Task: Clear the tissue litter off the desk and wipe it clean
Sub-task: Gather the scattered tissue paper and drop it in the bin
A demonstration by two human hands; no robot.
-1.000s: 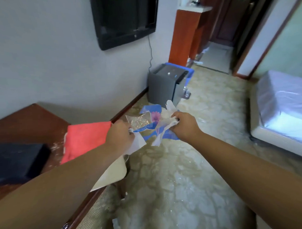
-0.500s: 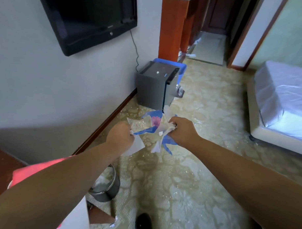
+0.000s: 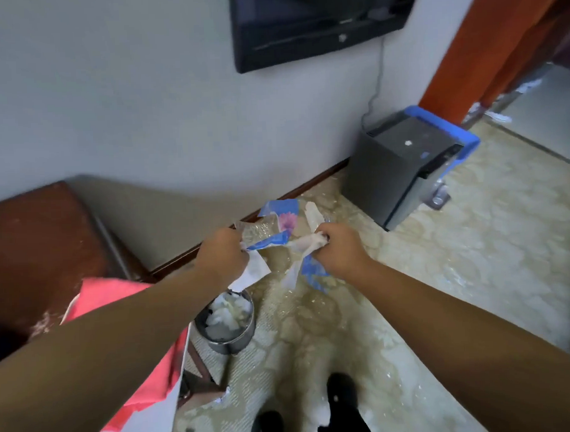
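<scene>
My left hand [image 3: 222, 255] grips one end of a crumpled blue-and-clear plastic tissue wrapper [image 3: 271, 224] and a white tissue sheet [image 3: 255, 271]. My right hand [image 3: 338, 248] grips the other end together with twisted white tissue [image 3: 305, 242]. Both hands are held out above the floor, just beyond a round metal waste bin [image 3: 227, 323] that holds crumpled white tissue. The brown wooden desk [image 3: 35, 237] lies at the left, with white crumbs on its surface. A red cloth [image 3: 100, 295] lies on the desk's near corner, partly hidden by my left forearm.
A grey box-shaped appliance [image 3: 401, 166] with a blue basket behind it stands against the wall to the right. A black TV [image 3: 309, 24] hangs on the wall. White scraps lie on the patterned floor near my black shoes [image 3: 341, 398]. A doorway opens at far right.
The view has swung left and down, so the bin now shows its tissue contents and the desk is back in view. Both hands keep the same hold on the wrapper and tissue.
</scene>
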